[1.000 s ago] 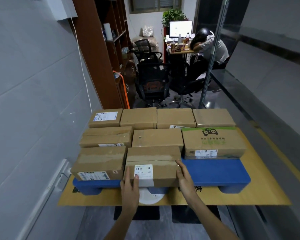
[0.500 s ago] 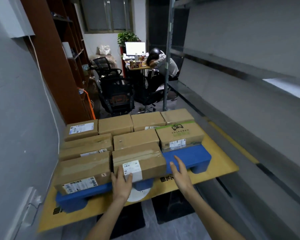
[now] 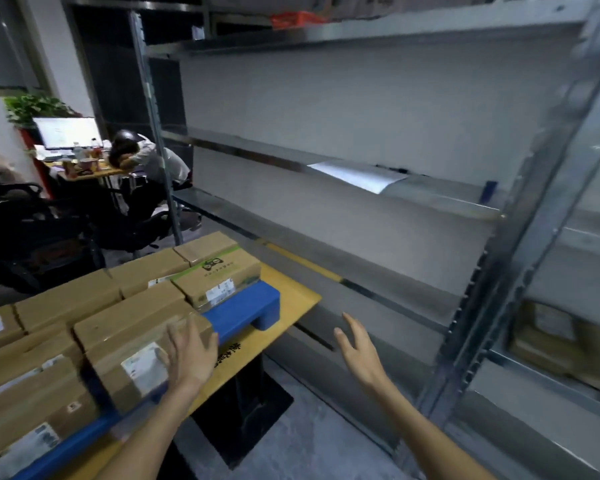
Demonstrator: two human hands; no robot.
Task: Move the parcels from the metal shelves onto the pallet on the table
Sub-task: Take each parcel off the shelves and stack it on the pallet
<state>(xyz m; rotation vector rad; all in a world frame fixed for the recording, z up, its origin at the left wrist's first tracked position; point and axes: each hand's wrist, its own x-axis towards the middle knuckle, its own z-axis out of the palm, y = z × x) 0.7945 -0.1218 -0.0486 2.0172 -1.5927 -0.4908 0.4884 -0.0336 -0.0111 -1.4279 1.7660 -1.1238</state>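
1. The blue pallet [image 3: 250,306] lies on the yellow table [image 3: 291,296]. Brown parcels [image 3: 66,306] cover most of its top in close rows.
2. At the pallet's near edge sits a labelled parcel [image 3: 136,344], its white sticker facing the camera. At the pallet's far right stands a green-printed parcel [image 3: 219,275], with bare blue showing at the pallet's right end.
3. The left hand [image 3: 187,355] is released, fingers straight, laid over the labelled parcel's right near corner above the pallet's near edge. The blur hides whether it touches the cardboard.
4. The right hand [image 3: 357,351] is released too, fingers spread and holding nothing, in the air to the right of the pallet, past the table's edge.
5. The metal shelves [image 3: 440,194] stand to the right of the pallet. A sheet of paper [image 3: 357,174] lies on a level higher than the pallet.
6. Further right of the pallet and low down, blurred cartons [image 3: 561,344] sit in the shelves.
7. Beyond the pallet's far side, a seated person [image 3: 146,161] leans on a desk by a monitor [image 3: 66,131], with black office chairs [image 3: 32,230] nearer.
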